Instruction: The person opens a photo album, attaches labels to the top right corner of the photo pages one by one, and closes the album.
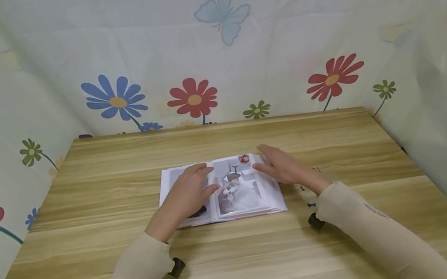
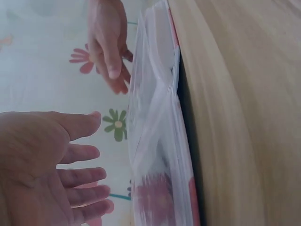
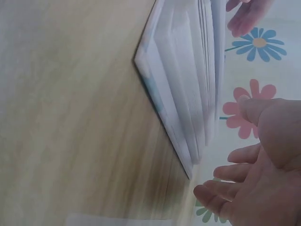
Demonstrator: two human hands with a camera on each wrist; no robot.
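Note:
An open photo album (image 1: pixel 275 197) with clear sleeves lies flat on the table. Its right page bears a pale picture (image 1: pixel 239 195) and a small red-and-white figure (image 1: pixel 244 159) near the top. My left hand (image 1: pixel 189 189) hovers over the left page and hides part of it; in the left wrist view its fingers are extended and apart from the album. At the album's right edge is my right hand (image 1: pixel 282 165), fingers extended, holding nothing. The right wrist view shows the stacked page edges (image 3: pixel 193 89) beside this hand; whether a fingertip touches them I cannot tell.
Partly under my right wrist lies a see-through sheet (image 1: pixel 310 198) with small dark marks. The wooden table (image 1: pixel 243 263) reaches back to a flower-printed curtain (image 1: pixel 146 39), which also hangs on both sides. Each wrist carries a black camera mount (image 1: pixel 177 267).

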